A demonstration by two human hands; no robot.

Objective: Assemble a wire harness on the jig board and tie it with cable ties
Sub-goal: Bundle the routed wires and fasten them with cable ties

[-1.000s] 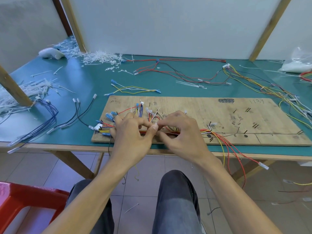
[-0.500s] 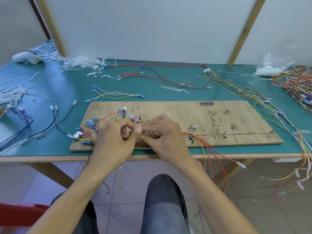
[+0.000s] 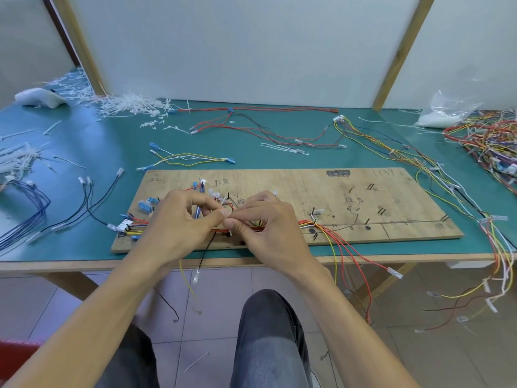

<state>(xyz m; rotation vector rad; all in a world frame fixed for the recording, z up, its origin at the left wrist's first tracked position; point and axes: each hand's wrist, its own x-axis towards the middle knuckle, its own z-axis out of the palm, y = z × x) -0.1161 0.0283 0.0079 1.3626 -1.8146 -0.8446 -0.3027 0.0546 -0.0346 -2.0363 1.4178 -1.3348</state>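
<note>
The wire harness [image 3: 309,223] lies on the jig board [image 3: 279,183] at mid-frame, on the green counter [image 3: 84,245]. It is routed along the board's lower edge, from the white and blue connectors at lower left to the pegs right of centre. Routing looks largely done on the left half. The right half of the board is bare of wires, and several red and yellow leads [image 3: 349,253] hang loose over the front edge of the counter, so that end seems unfinished.

The left hand [image 3: 179,219] and right hand [image 3: 268,222] meet over the middle of the bundle. Both have their fingers [image 3: 216,217] curled, thumbs and forefingers pinching the harness at one spot. A short white tail [image 3: 230,233] pokes out below the thumbs. It is probably a cable tie being cinched, though it is too small to be sure.

I can make out no finished ties elsewhere on the bundle, so most of the tying seems to remain. A heap of spare ties [image 3: 131,105] sits at upper left.
</note>
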